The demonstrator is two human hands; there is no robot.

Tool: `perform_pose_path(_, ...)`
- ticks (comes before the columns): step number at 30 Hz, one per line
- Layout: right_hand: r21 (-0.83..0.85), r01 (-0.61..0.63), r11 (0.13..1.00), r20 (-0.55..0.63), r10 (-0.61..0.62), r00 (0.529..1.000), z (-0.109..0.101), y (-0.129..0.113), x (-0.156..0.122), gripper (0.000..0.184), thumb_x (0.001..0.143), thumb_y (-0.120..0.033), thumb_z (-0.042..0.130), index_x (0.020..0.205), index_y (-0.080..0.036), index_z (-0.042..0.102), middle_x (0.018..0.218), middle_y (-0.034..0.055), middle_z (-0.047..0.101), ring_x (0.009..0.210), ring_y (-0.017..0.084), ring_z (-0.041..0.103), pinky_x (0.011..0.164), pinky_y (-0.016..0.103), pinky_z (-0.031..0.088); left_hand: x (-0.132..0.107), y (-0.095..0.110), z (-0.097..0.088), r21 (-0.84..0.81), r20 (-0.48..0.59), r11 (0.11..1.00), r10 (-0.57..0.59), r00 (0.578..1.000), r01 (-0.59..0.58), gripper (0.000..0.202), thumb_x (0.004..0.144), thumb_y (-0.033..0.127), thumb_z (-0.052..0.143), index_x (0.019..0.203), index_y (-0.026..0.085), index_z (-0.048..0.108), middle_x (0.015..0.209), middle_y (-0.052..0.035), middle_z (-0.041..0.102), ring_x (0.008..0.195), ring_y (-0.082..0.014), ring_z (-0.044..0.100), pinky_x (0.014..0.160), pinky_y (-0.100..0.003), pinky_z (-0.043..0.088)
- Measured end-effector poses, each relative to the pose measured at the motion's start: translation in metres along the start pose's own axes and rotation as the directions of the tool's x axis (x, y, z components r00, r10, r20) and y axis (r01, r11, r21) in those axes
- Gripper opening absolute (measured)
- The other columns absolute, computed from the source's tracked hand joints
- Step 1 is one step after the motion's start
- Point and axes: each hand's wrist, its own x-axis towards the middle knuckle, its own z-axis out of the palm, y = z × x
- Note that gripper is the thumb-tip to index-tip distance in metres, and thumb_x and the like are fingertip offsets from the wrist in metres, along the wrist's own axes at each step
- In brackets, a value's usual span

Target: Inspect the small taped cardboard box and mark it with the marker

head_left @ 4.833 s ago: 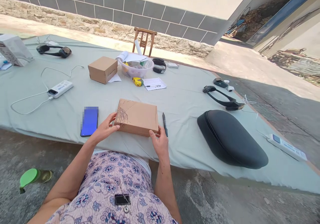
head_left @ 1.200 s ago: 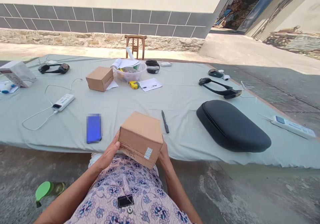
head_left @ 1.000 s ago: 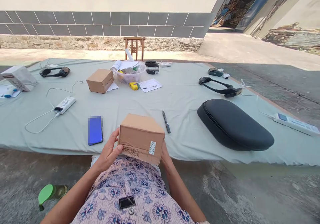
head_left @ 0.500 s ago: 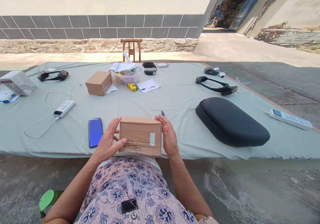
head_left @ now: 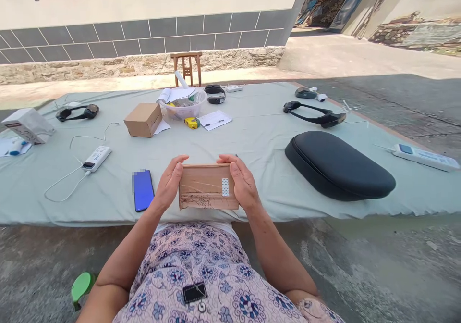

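Note:
Between my two hands is a brown cardboard box [head_left: 205,186] at the table's near edge, one creased face turned toward me. That face carries a small patterned label at its right and dark scuffs along the lower left. My left hand [head_left: 171,181] grips the box's left side, thumb along the near edge and fingers behind. On the right side, my right hand [head_left: 245,181] holds it the same way, its fingertips over the far top edge. Left of my left hand lies a phone [head_left: 143,192] with a blue screen.
A black hard case [head_left: 338,165] sits to the right. Further back are another cardboard box [head_left: 143,120], a plastic basket [head_left: 185,109] of items, a yellow tape measure [head_left: 192,123] and black headsets [head_left: 315,114]. A white power strip [head_left: 97,158] with a cable lies at left.
My hands have closed more firmly around the box's sides, thumbs now on its near face edges. The box has tipped so its top no longer shows. The view has shifted slightly.

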Motion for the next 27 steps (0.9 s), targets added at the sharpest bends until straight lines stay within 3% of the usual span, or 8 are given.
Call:
perform_pose_path(6, -0.061, -0.075, 0.995, -0.027, 0.074, 0.997, 0.001, -0.001, 0.016, 0.039, 0.097, -0.057, 0.045, 0.101, -0.026, 0.068, 0.105, 0.0023, 0.070, 0.098, 0.022, 0.061, 0.092, 0.036, 0.045, 0.023, 0.001, 0.019, -0.175, -0.068, 0.984, -0.054, 0.996, 0.042, 0.043, 0.095, 0.055, 0.042, 0.092, 0.022, 0.070, 0.119, -0.0053, 0.072, 0.112, -0.0236, 0.062, 0.096, -0.033, 0.047)
perform_pose_path(12, -0.061, -0.118, 0.991, -0.043, 0.115, 0.992, 0.003, -0.002, 0.025, 0.039, 0.094, -0.059, 0.048, 0.097, -0.025, 0.068, 0.095, 0.0017, 0.067, 0.090, 0.021, 0.058, 0.086, 0.034, 0.044, 0.029, 0.003, 0.021, -0.142, -0.110, 0.990, -0.035, 0.993, 0.019, 0.041, 0.095, 0.051, 0.042, 0.086, 0.021, 0.070, 0.097, -0.0030, 0.070, 0.090, -0.0186, 0.059, 0.079, -0.027, 0.046)
perform_pose_path(18, 0.042, -0.242, 0.969, -0.024, 0.243, 0.970, 0.000, -0.007, 0.025, 0.040, 0.093, -0.059, 0.047, 0.092, -0.027, 0.070, 0.097, 0.0008, 0.068, 0.085, 0.019, 0.057, 0.077, 0.032, 0.045, 0.027, 0.003, 0.020, -0.253, -0.036, 0.960, -0.134, 0.990, 0.120, 0.039, 0.093, 0.052, 0.047, 0.087, 0.021, 0.069, 0.091, -0.0022, 0.065, 0.079, -0.0165, 0.055, 0.067, -0.025, 0.044)
perform_pose_path(23, 0.156, -0.291, 0.944, 0.001, 0.294, 0.956, -0.003, -0.002, 0.027, 0.036, 0.089, -0.057, 0.052, 0.084, -0.026, 0.071, 0.091, 0.0002, 0.069, 0.081, 0.019, 0.057, 0.073, 0.032, 0.047, 0.021, 0.002, 0.020, -0.237, -0.054, 0.968, -0.097, 0.994, 0.082, 0.039, 0.094, 0.053, 0.047, 0.088, 0.022, 0.069, 0.096, -0.0025, 0.068, 0.085, -0.0174, 0.058, 0.073, -0.026, 0.045)
perform_pose_path(27, 0.185, -0.220, 0.958, -0.008, 0.225, 0.974, -0.002, 0.002, 0.023, 0.032, 0.086, -0.050, 0.054, 0.074, -0.025, 0.070, 0.095, 0.0018, 0.071, 0.094, 0.021, 0.060, 0.085, 0.034, 0.047, 0.010, -0.001, 0.023, -0.155, -0.114, 0.988, 0.002, 0.993, -0.020, 0.042, 0.097, 0.053, 0.043, 0.089, 0.022, 0.070, 0.103, -0.0039, 0.072, 0.100, -0.0204, 0.062, 0.087, -0.029, 0.047)
